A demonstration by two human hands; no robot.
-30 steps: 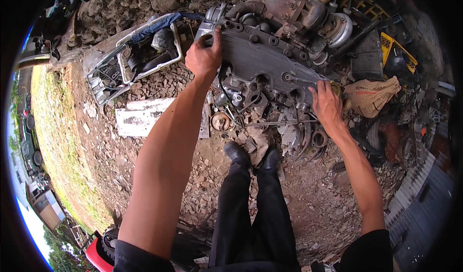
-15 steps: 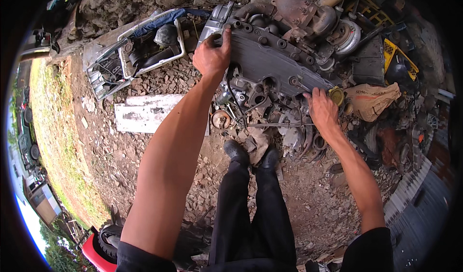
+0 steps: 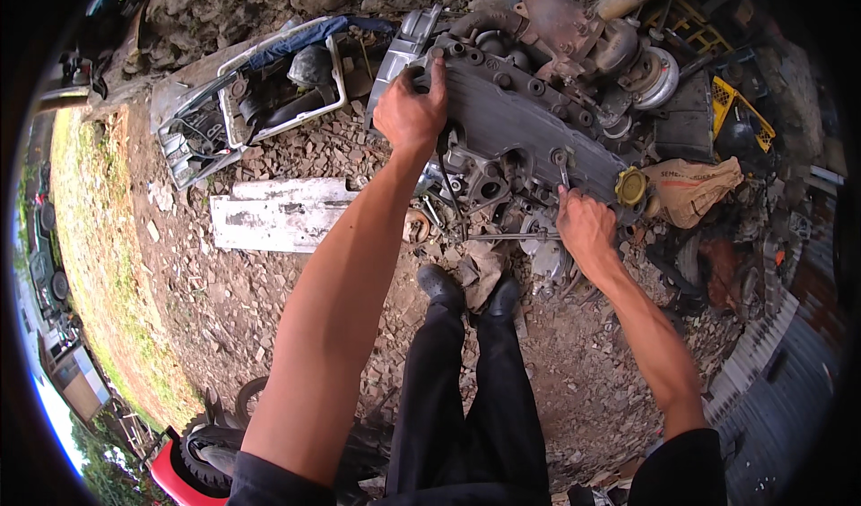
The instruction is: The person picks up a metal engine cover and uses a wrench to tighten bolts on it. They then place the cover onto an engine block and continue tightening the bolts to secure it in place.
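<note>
A dark grey engine valve cover [image 3: 498, 111] lies slantwise on the engine, with a yellow oil filler cap [image 3: 631, 186] at its right end. My left hand [image 3: 411, 116] grips the cover's left end, one finger stretched along it and the others curled at its edge. At the lower right of the cover, my right hand [image 3: 587, 228] is closed on the lower end of a small wrench [image 3: 564, 174]. The wrench's head sits on a bolt [image 3: 560, 156] in the cover. Most of its handle end is hidden in my fingers.
A rusty exhaust manifold and turbocharger [image 3: 641, 71] stand behind the cover. A long metal rod [image 3: 511, 236] and loose engine parts lie in front of it. To the left are a white-grey panel [image 3: 278, 219] and a white frame [image 3: 336, 80]; a brown paper bag [image 3: 695, 187] lies right.
My right hand has swung nearer to me and slightly left, turning the wrench handle so it points more toward me. My left hand keeps its hold on the cover.
</note>
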